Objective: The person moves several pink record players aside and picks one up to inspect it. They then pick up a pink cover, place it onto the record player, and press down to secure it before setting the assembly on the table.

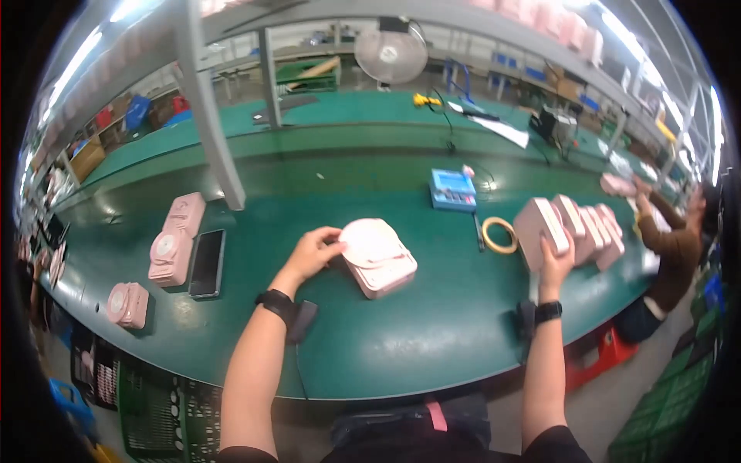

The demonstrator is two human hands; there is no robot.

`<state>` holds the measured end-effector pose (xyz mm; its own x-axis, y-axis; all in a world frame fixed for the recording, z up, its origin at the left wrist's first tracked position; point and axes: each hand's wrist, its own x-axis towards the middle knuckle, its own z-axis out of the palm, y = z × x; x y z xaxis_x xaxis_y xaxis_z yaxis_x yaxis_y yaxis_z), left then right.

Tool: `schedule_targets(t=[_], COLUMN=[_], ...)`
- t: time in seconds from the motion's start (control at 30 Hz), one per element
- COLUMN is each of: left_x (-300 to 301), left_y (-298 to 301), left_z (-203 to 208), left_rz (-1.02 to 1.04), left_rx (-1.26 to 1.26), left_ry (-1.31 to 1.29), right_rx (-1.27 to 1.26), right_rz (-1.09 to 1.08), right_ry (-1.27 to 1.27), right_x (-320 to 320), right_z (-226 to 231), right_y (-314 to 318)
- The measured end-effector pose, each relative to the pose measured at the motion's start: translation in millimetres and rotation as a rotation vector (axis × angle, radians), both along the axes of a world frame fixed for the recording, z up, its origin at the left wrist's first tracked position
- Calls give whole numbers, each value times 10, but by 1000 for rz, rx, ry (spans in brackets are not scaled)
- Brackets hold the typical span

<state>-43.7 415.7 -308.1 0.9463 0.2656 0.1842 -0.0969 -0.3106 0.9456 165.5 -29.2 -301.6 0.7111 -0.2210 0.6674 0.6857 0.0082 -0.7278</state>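
In front of me on the green bench lies a pink box-shaped device with a round disc on its top. My left hand is closed at the disc's left edge, thumb and fingers against it. At the right, my right hand grips the nearest pink device of a row, thumb and fingers on its near side. Several more pink devices stand on edge right behind it, close together. Dark bands with small black boxes are strapped round both my wrists.
A roll of tan tape, a dark pen-like tool and a blue instrument box sit left of the row. At the left are a phone and pink devices. A grey post rises behind; a co-worker works far right.
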Motion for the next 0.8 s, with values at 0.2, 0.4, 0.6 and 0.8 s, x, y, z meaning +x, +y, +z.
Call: schedule_targets(t=[0.2, 0.4, 0.6, 0.8], left_x=[-102, -24, -13, 4], left_y=[-95, -64, -13, -90], left_z=[73, 30, 23, -33], left_rz=[25, 27, 62, 38], left_rx=[45, 25, 22, 48], left_ry=[49, 24, 24, -17], right_rx=[-145, -669, -833, -819], right_rz=[-198, -494, -541, -603], right_ry=[60, -70, -23, -55], right_x=[478, 547, 552, 699], right_z=[-213, 153, 289, 113], right_y=[-389, -400, -362, -666])
